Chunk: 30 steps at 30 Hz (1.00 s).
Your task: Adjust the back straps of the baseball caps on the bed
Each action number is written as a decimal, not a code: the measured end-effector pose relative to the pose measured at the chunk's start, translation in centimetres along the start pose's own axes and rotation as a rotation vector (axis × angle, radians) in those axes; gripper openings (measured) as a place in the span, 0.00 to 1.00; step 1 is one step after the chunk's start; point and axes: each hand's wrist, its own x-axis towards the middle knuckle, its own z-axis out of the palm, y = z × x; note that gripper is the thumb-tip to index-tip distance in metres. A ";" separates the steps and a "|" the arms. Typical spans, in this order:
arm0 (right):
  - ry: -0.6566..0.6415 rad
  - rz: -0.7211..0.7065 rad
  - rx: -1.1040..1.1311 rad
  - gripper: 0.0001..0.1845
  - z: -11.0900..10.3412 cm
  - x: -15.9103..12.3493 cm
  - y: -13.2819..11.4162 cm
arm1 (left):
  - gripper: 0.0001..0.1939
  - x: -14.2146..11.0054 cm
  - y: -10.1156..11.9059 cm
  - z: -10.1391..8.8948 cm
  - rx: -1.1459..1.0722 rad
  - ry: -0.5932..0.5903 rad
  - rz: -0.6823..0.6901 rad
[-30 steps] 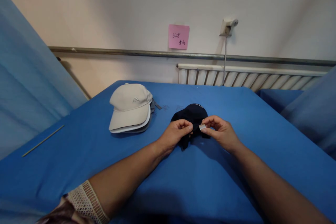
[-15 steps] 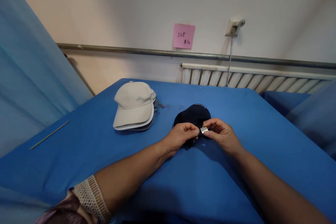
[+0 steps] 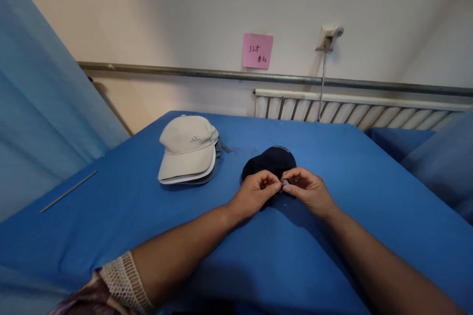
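A black cap (image 3: pixel 271 159) lies on the blue-covered bed, its brim turned away from me with small white lettering along the edge. At its near side my left hand (image 3: pixel 260 189) is closed in a pinch, apparently on the cap's strap, which the fingers mostly hide. Fingertips almost touching it, my right hand (image 3: pixel 308 189) pinches a small metal buckle (image 3: pixel 285 182) between thumb and forefinger. Left of the hands sits a stack of caps (image 3: pixel 188 150): a beige one with a stripe logo on top, white and grey ones beneath.
On the far left of the blue sheet (image 3: pixel 236 256) lies a thin stick (image 3: pixel 68 192). Behind the bed are a metal rail (image 3: pixel 203 73), a radiator (image 3: pixel 295 108), a socket with a plug (image 3: pixel 327 39) and a pink note (image 3: pixel 257 51). A blue curtain (image 3: pixel 44 83) hangs at left.
My right hand has shifted slightly left, towards my left hand. The buckle, bright and broad before, now shows as a small dull piece between the fingers.
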 end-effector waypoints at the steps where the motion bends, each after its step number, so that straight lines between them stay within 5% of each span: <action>1: 0.029 0.002 0.011 0.13 -0.1 0.1 0.0 | 0.11 -0.1 0.1 -0.1 0.015 -0.022 0.018; 7: 0.009 0.016 0.046 0.14 0.1 0.1 -0.3 | 0.14 -0.3 -0.1 0.1 0.063 0.087 0.034; 17: 0.023 0.001 0.029 0.17 0.8 -0.1 -0.2 | 0.19 -0.7 -0.1 0.2 0.144 0.020 0.119; 30: 0.006 0.049 -0.086 0.10 0.7 -0.4 -0.7 | 0.14 -0.6 0.3 0.2 0.424 0.093 0.197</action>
